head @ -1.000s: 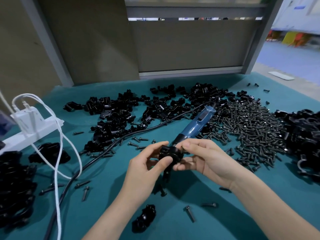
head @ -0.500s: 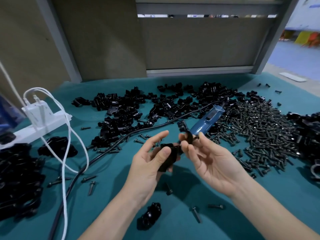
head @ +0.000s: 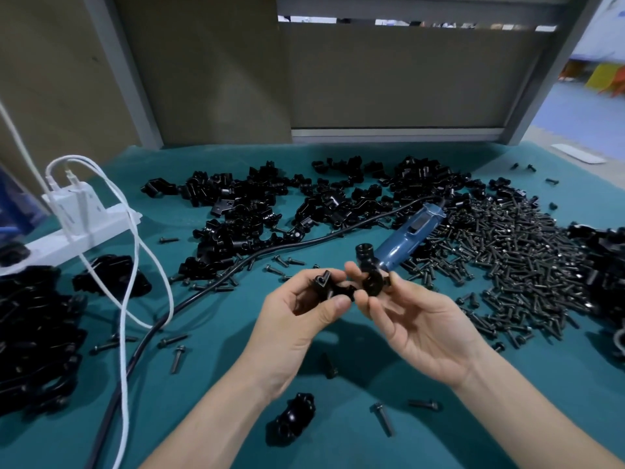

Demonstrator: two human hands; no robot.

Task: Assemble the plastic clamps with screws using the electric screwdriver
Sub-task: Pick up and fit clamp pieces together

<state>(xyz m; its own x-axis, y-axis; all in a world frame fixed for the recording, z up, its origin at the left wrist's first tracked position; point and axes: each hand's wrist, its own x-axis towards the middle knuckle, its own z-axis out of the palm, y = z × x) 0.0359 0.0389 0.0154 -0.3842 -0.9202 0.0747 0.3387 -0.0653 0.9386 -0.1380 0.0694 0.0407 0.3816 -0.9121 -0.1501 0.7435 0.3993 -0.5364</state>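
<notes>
While each hand (head: 297, 316) (head: 416, 319) pinches 1 clamp half (head: 326, 286) (head: 372, 280), halves touch.

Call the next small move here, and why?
Probably bring the two clamp halves together and line up their holes. The left hand holds one black clamp piece and the right hand another, nearly touching, while the blue screwdriver lies on the mat and neither hand holds a screw.

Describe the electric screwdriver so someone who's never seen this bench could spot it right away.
Find the big heap of dark screws on the right of the teal table. The electric screwdriver lies along its left edge, just beyond the hands. It's the only blue thing among black parts, trailing a black cord.
</notes>
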